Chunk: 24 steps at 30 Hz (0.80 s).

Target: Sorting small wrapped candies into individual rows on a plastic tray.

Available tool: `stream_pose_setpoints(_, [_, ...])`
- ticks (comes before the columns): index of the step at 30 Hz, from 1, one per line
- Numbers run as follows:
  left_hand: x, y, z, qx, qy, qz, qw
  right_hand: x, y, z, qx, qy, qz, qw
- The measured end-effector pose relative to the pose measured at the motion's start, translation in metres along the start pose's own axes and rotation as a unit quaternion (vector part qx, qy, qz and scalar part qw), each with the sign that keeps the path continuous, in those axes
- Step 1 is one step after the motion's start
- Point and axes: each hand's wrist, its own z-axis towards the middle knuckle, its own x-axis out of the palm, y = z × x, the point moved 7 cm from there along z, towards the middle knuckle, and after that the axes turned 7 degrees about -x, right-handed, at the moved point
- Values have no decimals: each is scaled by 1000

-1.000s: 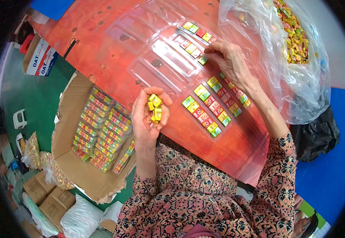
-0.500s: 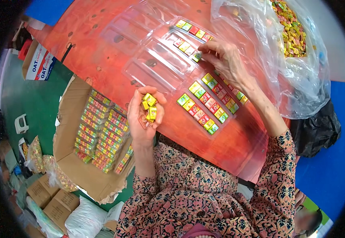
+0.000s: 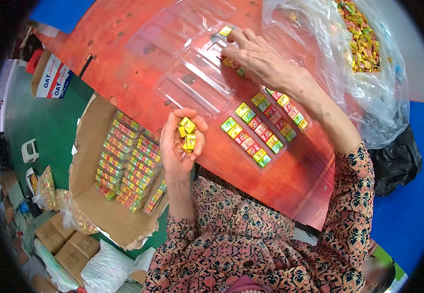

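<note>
My left hand is cupped palm up above the near edge of the red table, its fingers curled round several small yellow wrapped candies. Farther off, my right hand bends its fingers down over the far compartments of a clear plastic tray. Its palm hides most of the candies there, and whatever the fingertips pinch is out of sight. One yellow candy shows just beyond the fingers. Nearer me, a filled section holds rows of red, yellow and green candies.
A clear plastic bag with a heap of loose candies spreads over the right side. Below the table on the left, an open cardboard box holds packed candy trays. A black bag sits at the right.
My right hand has moved away from me and leftward, from the near end of the far candy rows to over their far end. My left hand stays cupped round its candies.
</note>
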Motion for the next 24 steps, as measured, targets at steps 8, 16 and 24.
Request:
stream_pose_setpoints(8, [-5, 1, 1, 3, 6, -6, 1000, -11, 3, -2, 60, 14, 34, 998])
stream_pose_setpoints(16, [-4, 1, 2, -18, 8, -20, 1000, -19, 59, 9, 48, -28, 268, 962])
stream_pose_setpoints(24, [0, 5, 1, -32, 8, -42, 999, -1, 102, 26, 16, -25, 308, 951])
